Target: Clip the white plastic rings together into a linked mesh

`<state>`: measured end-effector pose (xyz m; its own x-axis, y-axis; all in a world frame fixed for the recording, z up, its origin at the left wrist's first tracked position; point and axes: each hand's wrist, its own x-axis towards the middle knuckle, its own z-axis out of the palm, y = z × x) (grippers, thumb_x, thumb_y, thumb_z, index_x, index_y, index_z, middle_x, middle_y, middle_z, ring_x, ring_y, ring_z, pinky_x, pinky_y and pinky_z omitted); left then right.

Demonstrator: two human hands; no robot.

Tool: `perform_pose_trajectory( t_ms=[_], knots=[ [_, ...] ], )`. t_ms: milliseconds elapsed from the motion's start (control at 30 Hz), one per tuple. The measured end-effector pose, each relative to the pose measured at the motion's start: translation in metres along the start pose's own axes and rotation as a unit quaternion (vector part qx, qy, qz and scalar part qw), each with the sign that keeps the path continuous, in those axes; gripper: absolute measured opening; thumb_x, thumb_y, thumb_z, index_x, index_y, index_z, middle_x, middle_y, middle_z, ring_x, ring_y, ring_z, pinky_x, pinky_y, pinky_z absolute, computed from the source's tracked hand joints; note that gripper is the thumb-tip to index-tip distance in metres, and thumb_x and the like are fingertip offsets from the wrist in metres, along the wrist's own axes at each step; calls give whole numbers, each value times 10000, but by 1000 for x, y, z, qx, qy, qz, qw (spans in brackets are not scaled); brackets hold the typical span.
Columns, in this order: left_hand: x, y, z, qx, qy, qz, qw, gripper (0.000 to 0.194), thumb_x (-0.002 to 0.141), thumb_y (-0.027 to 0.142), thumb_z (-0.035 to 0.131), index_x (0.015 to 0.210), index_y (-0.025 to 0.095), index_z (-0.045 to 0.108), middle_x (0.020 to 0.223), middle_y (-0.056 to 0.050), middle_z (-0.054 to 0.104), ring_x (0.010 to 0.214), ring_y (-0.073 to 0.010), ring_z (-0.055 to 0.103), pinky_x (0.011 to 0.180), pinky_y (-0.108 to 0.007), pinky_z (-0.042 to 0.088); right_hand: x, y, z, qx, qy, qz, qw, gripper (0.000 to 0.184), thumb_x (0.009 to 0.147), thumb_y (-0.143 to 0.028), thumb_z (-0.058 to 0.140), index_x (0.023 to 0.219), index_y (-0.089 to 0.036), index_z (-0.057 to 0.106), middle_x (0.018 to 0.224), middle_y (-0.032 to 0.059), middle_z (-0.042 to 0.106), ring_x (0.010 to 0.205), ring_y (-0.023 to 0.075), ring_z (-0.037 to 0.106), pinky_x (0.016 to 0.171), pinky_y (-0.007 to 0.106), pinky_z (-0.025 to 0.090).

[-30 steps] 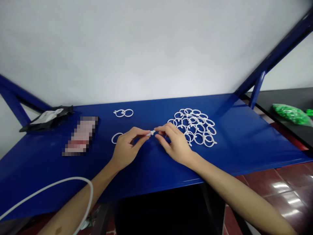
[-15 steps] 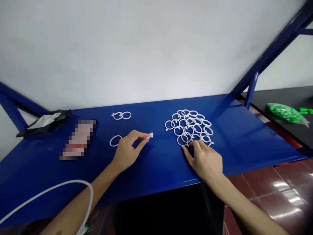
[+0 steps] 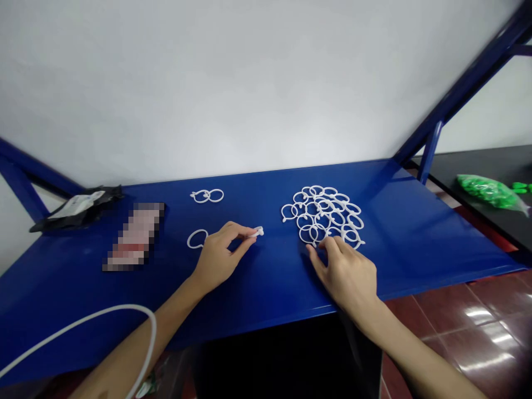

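Observation:
Between thumb and fingertips, my left hand (image 3: pixel 222 249) pinches a small white plastic ring (image 3: pixel 258 231), seen nearly edge-on and partly covered by the fingers. It looks like a curtain ring with a little eyelet. At the near edge of a pile of similar white rings (image 3: pixel 332 206), my right hand (image 3: pixel 347 271) rests with thumb and index finger apart. Its fingertips are beside a ring (image 3: pixel 300 239) at the pile's front; whether they touch it is hard to tell. A single ring (image 3: pixel 188 239) lies just left of my left hand. Farther back, two rings (image 3: pixel 216 201) lie touching or overlapping.
A blue table (image 3: pixel 266 288) carries everything, against a pale wall (image 3: pixel 249 100). At left are a pixelated flat item (image 3: pixel 139 233) and a black package (image 3: pixel 78 208). A white cable (image 3: pixel 103 309) loops at lower left. A bag of green pieces (image 3: pixel 490 193) lies on the black table at right.
My right hand has shifted slightly left, and the front ring of the pile beside its fingertips has slid a little left. My left hand keeps its pinch on the ring, which has turned slightly.

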<state>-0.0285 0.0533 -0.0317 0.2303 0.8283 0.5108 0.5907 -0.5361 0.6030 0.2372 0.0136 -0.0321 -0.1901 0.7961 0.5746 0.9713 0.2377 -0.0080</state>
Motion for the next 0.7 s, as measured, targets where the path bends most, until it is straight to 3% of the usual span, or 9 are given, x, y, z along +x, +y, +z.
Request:
perform_pose_trajectory(
  t_ms=[100, 233, 367, 500, 700],
  knots=[
    [-2, 1, 3, 25, 13, 80, 996, 11, 921, 195, 701, 928, 200, 695, 865, 0, 712, 806, -125, 688, 746, -237, 580, 7, -14, -11, 136, -36, -14, 990, 233, 1001, -373, 553, 942, -166, 642, 791, 51, 694, 611, 145, 637, 536, 265, 429],
    [-9, 3, 8, 46, -4, 189, 981, 44, 937, 155, 676, 960, 176, 645, 852, -7, 698, 844, -125, 664, 774, -226, 581, 22, -34, -7, 315, -136, -50, 938, 262, 1004, -354, 556, 1185, -173, 613, 1044, 90, 692, 767, 167, 683, 667, 294, 561],
    [-15, 0, 12, 66, -28, 269, 960, 105, 933, 80, 648, 972, 161, 592, 846, -15, 690, 868, -155, 638, 782, -271, 586, 38, -40, 8, 379, -144, -106, 908, 174, 1024, -247, 508, 1128, -162, 617, 1051, 97, 670, 897, 190, 678, 771, 338, 591],
    [-16, 0, 10, 100, -37, 295, 949, 128, 928, 46, 626, 985, 157, 599, 857, -22, 692, 859, -175, 634, 779, -310, 592, 47, -31, 14, 418, -151, -157, 882, 168, 1040, -230, 472, 1099, -170, 618, 1081, 96, 647, 929, 176, 664, 806, 332, 594],
    [-9, 19, 5, 164, -6, 362, 917, 97, 926, 36, 612, 975, 115, 639, 903, -82, 734, 856, -193, 684, 780, -317, 606, 47, -20, 14, 446, -141, -199, 861, 181, 1048, -225, 459, 1070, -170, 630, 1084, 94, 655, 965, 164, 656, 846, 314, 584]
  ],
)
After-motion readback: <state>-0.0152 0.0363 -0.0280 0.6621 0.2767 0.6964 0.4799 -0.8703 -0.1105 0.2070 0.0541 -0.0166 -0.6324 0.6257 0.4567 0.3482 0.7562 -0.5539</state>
